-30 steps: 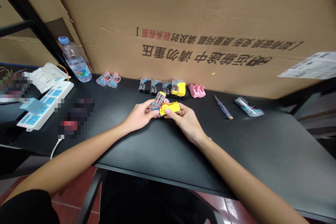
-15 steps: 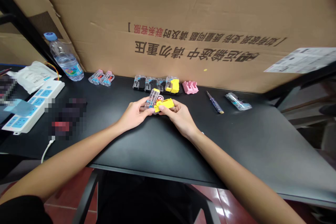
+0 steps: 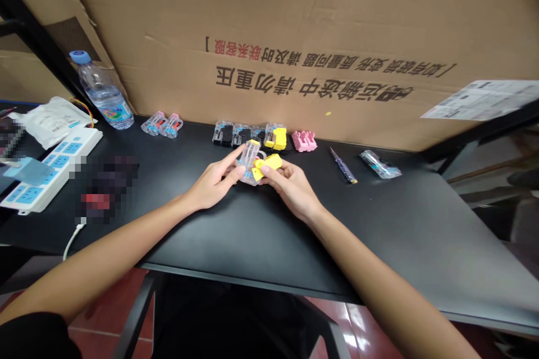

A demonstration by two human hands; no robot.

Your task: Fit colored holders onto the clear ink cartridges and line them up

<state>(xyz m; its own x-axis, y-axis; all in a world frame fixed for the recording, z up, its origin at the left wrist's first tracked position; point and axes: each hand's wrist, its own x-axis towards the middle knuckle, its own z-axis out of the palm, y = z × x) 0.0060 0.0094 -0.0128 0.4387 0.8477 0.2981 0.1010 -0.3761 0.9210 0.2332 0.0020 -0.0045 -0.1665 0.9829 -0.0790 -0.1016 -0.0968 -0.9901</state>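
My left hand (image 3: 215, 182) grips a clear plastic housing (image 3: 250, 162) with a yellow top, fingers behind it and thumb in front. Pinched in my right hand (image 3: 290, 185) is a yellow plastic part (image 3: 273, 162), which overlaps the right side of the clear housing. Both pieces are held above the black table (image 3: 236, 235). Just behind my hands stands a row of clear and black units (image 3: 241, 135), with a clear and yellow unit (image 3: 278, 137) at its right end. A pink part (image 3: 304, 141) lies beside that row.
Two clear and pink units (image 3: 170, 125) lie at the back left, near a water bottle (image 3: 105, 95). Farther left is a white power strip (image 3: 54, 168). A screwdriver (image 3: 344, 166) and a clear packet (image 3: 379, 164) lie to the right. Cardboard (image 3: 295, 11) stands behind.
The clear housing has turned in my left hand, so its broad side now faces the camera more. The yellow part has shifted slightly up and right with my right fingers.
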